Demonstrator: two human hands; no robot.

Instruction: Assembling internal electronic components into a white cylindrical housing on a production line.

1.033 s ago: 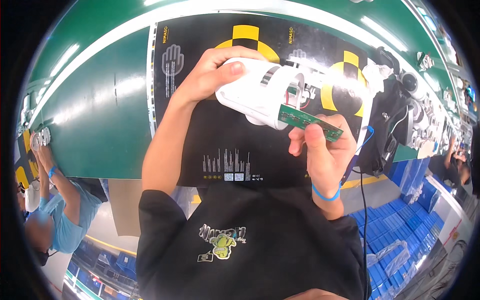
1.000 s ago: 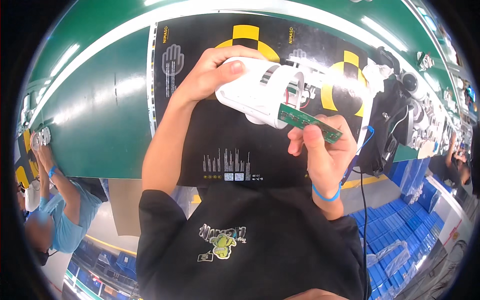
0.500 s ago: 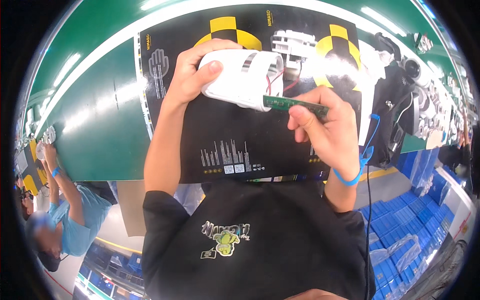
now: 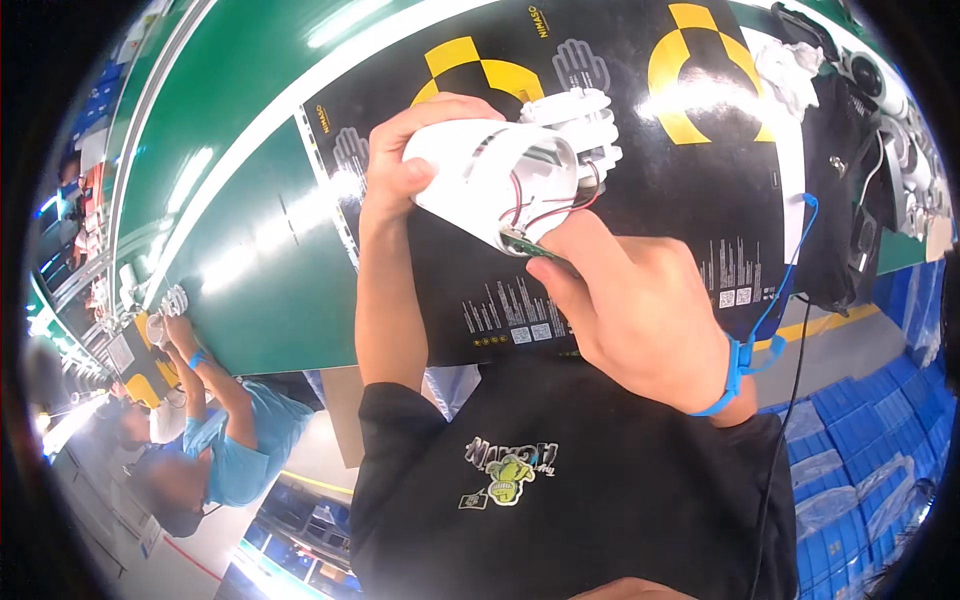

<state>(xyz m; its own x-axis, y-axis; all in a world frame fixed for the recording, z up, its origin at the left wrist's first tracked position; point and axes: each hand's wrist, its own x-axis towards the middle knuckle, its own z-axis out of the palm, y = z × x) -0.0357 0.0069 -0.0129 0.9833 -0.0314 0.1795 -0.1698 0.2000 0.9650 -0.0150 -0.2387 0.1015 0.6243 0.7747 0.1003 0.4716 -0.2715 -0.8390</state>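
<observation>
Head view: left hand (image 4: 400, 165) clamped around white lamp housing (image 4: 495, 180), held above black mat (image 4: 640, 170) on green tabletop (image 4: 260, 260); long axis slanting, open end toward lower right. Right hand (image 4: 640, 310) pinching green circuit board (image 4: 530, 245) at opening, red wires (image 4: 545, 212) inside.

white housing (image 4: 490, 180): you have turned it, so its open end now faces you and the red and black wires (image 4: 545, 212) inside show; a second ago you saw only its closed outer side.
green circuit board (image 4: 530, 247): earlier it stuck out long toward the right of the frame; now only a short end shows at the housing's lower rim.
right hand (image 4: 640, 310): it has come up against the housing, its back toward you.
left hand (image 4: 405, 165): its grip has shifted to the housing's left side.
</observation>
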